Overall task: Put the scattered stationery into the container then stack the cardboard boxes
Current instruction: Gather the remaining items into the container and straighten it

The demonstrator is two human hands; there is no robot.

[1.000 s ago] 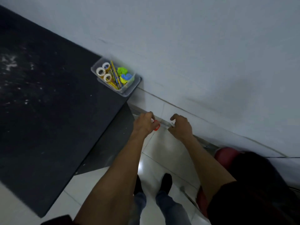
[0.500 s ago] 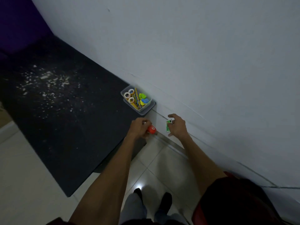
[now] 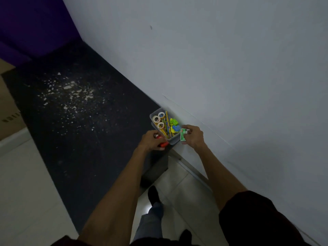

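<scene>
Head view showed we had brought both finds up from the floor: our left hand (image 3: 150,140) curled round a small red item (image 3: 163,144), our right hand (image 3: 193,136) pinching a green packet (image 3: 182,135). The clear container (image 3: 153,114) sat just beyond our fingertips, so we judged the drop-in came next.

Three tape rolls (image 3: 161,114) (image 3: 156,119) (image 3: 161,125), one green packet (image 3: 182,134), one red tube (image 3: 164,144), two hands (image 3: 150,140) (image 3: 194,135).

A plain indoor room, seemingly a storage or work corner — a bare pale wall (image 3: 230,68), glossy light floor tiles (image 3: 21,192), a dark tabletop (image 3: 79,132) flecked with white debris, a cardboard box (image 3: 7,107) at the left edge, a purple panel (image 3: 35,23) behind.
</scene>
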